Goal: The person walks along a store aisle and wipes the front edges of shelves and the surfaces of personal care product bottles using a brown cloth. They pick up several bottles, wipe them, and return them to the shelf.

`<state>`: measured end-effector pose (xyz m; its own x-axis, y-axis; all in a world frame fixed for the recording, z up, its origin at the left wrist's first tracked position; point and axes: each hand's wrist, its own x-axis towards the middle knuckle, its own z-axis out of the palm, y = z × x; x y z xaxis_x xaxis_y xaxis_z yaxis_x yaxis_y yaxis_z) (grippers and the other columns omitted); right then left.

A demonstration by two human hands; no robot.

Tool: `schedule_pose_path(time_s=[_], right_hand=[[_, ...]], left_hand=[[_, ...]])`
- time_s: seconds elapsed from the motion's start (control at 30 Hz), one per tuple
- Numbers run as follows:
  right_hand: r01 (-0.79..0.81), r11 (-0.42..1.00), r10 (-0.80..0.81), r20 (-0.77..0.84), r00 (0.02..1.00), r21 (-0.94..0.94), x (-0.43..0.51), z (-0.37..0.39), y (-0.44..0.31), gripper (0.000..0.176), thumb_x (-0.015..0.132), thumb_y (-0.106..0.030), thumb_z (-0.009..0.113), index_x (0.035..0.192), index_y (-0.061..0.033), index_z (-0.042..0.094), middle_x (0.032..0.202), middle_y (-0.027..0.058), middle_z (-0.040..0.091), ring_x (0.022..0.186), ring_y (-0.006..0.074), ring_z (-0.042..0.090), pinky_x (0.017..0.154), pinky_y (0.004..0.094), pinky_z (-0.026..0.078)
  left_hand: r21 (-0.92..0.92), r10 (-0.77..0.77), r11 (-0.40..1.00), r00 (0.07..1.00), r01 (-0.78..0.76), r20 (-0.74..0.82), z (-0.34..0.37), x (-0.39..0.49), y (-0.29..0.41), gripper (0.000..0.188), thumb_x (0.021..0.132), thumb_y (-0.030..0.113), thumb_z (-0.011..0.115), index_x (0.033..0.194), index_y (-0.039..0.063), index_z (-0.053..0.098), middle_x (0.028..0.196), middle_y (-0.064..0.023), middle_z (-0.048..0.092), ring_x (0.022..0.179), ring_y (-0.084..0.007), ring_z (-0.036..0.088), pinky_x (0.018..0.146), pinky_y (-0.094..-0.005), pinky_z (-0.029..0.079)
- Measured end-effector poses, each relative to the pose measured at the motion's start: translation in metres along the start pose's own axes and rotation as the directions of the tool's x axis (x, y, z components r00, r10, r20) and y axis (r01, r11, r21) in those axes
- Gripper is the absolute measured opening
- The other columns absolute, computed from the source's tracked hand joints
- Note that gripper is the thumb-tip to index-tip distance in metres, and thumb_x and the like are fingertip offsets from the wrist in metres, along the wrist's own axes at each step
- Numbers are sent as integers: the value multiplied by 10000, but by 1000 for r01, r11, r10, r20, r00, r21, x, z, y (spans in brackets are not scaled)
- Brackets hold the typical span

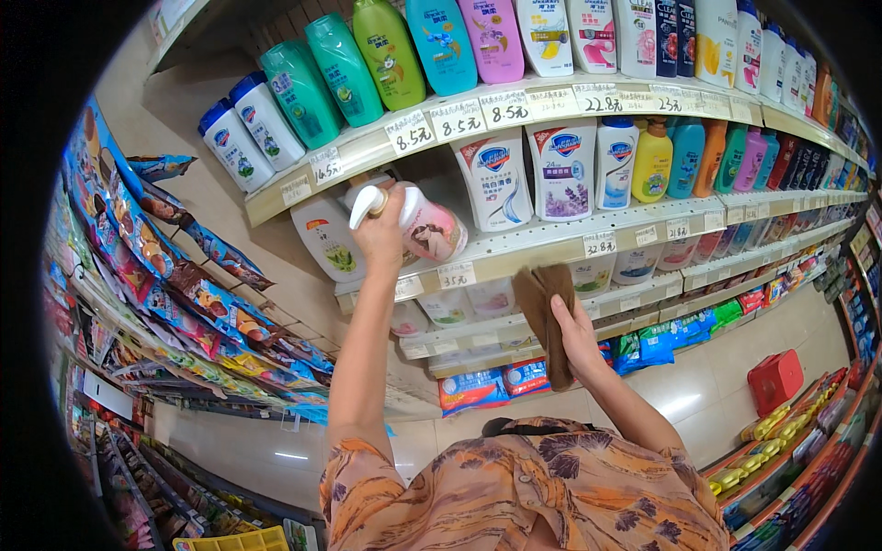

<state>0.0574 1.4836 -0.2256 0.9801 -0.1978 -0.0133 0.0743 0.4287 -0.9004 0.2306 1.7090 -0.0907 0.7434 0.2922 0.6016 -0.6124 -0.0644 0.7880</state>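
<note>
Gripped at its neck, a pink pump bottle (pixel 434 224) with a white pump head (pixel 368 205) tilts over the second shelf (pixel 537 237). My left hand (pixel 383 231) is wrapped around it just below the pump. In my right hand (pixel 577 336) hangs a folded brown cloth (pixel 544 310), held in front of the lower shelves. A white bottle with a green plant picture (pixel 327 237) stands left of the pink one, partly behind my left hand. To the right, past a gap, are two large white Safeguard bottles (pixel 493 180).
Shampoo bottles (pixel 386 58) line the shelf above, whose edge carries handwritten price tags (pixel 413 134). Hanging snack packets (pixel 207 296) crowd the left side. Bagged goods (pixel 475 391) sit at the bottom. A red plastic stool (pixel 775 382) stands on the tiled floor at right.
</note>
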Motion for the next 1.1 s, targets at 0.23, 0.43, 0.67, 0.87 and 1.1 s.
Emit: schedule_pose_path(time_s=[0.23,0.43,0.67,0.87,1.1], right_hand=[[870,185,-831,400,386,-456,24,80,-40,624,759,-185,690,1327,-18,493,1375,213,470,1206,415,467,1018,482,370],[773,-49,-819,468,331,-633,20,100,-33,677,803,-354,612,1378,-31,461,1461,191,383,1258,380,421,998,502,347],[502,651,-501,174,848,-570,45,59,-55,521,976,-412,440,1193,47,554,1104,205,610,1017,394,563,861,439,426],[13,998,-22,157,987,55,66,23,-32,643,982,-506,439,1321,39,486,1263,171,578,1100,251,608,936,358,482],[-136,954,93,165,982,268,21,33,-46,734,946,-599,451,1356,10,447,1257,159,572,1139,236,578,971,358,456]], left_hand=[[-207,-204,956,978,208,45,2,-59,46,253,857,152,698,1044,-14,660,990,-78,646,871,-128,596,778,-277,486],[-439,-330,819,929,369,165,6,-98,67,233,878,102,640,1078,-17,629,1023,-79,641,882,-137,603,780,-265,489],[-407,-358,834,926,374,117,2,-90,81,263,828,155,694,1029,-10,654,941,-84,644,826,-161,621,751,-287,518],[-454,-405,795,909,402,96,1,-84,69,241,820,132,677,1004,-20,646,938,-100,650,823,-165,634,734,-283,525],[-538,-510,704,857,463,69,-5,-80,55,215,829,110,660,998,-20,643,936,-93,659,842,-171,647,751,-293,536]])
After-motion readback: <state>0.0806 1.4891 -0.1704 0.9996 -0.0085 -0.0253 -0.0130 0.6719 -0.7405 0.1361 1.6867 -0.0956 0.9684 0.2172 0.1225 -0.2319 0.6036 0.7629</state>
